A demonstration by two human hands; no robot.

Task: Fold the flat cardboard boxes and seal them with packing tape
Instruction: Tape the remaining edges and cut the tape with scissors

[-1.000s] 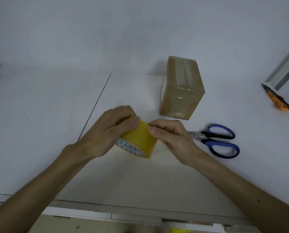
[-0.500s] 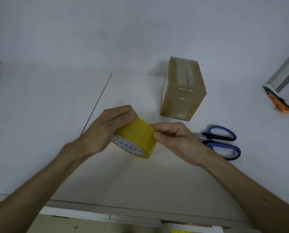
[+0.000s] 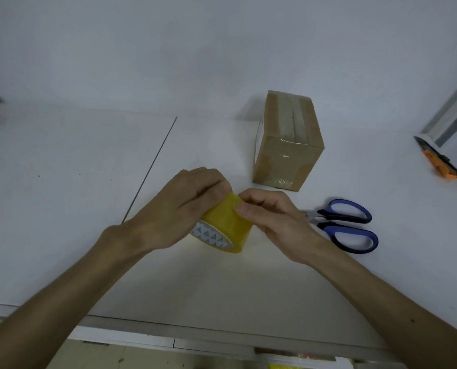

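A yellow roll of packing tape (image 3: 226, 227) is held just above the white table (image 3: 62, 209) near its middle. My left hand (image 3: 179, 211) grips the roll from the left, fingers curled over its top. My right hand (image 3: 270, 217) holds the roll's right side, thumb pressed on its outer surface. A folded brown cardboard box (image 3: 288, 145), taped along its top and front, stands on the table behind my hands, untouched.
Blue-handled scissors (image 3: 347, 225) lie right of my right hand. An orange utility knife (image 3: 437, 161) lies at the far right next to a white metal frame (image 3: 450, 113). The table's front edge runs below my forearms.
My left hand's fingers have shifted further over the top of the roll, and my right thumb has slid along its surface. The roll has turned slightly; the box and scissors have not moved.
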